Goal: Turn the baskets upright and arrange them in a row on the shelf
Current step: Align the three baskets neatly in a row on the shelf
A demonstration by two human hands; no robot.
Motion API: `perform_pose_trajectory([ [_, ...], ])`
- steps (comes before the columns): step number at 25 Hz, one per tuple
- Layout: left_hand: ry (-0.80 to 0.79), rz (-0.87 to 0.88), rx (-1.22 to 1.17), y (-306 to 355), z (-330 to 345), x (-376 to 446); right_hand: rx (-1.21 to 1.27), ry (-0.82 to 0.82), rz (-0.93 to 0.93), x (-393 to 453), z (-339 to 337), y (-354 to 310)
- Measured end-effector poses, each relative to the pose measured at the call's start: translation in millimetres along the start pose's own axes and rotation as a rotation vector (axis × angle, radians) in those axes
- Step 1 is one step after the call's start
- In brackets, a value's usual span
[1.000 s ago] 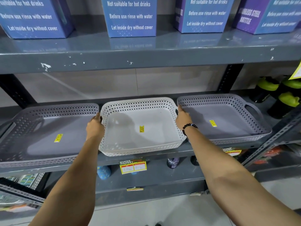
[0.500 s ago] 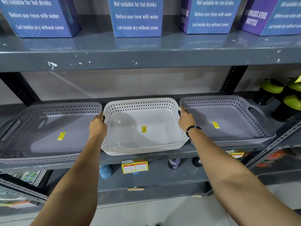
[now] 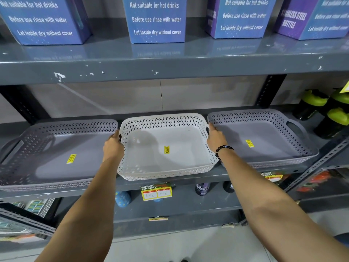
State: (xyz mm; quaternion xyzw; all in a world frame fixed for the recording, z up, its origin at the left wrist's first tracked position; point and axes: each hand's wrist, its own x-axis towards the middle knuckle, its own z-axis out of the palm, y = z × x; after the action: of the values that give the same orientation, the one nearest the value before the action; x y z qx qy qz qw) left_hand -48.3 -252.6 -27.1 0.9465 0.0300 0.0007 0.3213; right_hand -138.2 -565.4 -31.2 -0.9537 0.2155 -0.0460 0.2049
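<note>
Both hands are on the white basket [image 3: 166, 148] right now. The left hand [image 3: 113, 146] has its grip closed over the basket's left rim, fingers curled over the edge at the handle. The right hand [image 3: 215, 138] has its grip on the right rim, fingers wrapped at the handle slot there, a black bead bracelet [image 3: 223, 149] on that wrist.

Between the two grips the white basket sits upright on the grey shelf [image 3: 170, 184], open side up, perforated walls all round, flat pale floor showing a small yellow sticker [image 3: 167, 149] in the middle. Its front edge hangs slightly over the shelf lip.

Just outside the left grip sits a grey basket [image 3: 52, 154], upright, its rim just beside the white one. Just outside the right grip sits a second grey basket [image 3: 264, 137], also upright, handle cut-out on its far side. All three stand side by side in a row.

Beyond the right grip, further along, stand green-capped bottles [image 3: 332, 110]. Above, blue boxes [image 3: 156, 19] line the upper shelf.
</note>
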Motion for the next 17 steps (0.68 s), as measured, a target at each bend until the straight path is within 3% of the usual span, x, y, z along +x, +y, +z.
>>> perform_pose_trajectory([
  [17, 0.006, 0.065, 0.057, -2.1, -0.8, -0.2, -0.006, 0.004, -0.018, -4.1, -4.8, -2.6],
])
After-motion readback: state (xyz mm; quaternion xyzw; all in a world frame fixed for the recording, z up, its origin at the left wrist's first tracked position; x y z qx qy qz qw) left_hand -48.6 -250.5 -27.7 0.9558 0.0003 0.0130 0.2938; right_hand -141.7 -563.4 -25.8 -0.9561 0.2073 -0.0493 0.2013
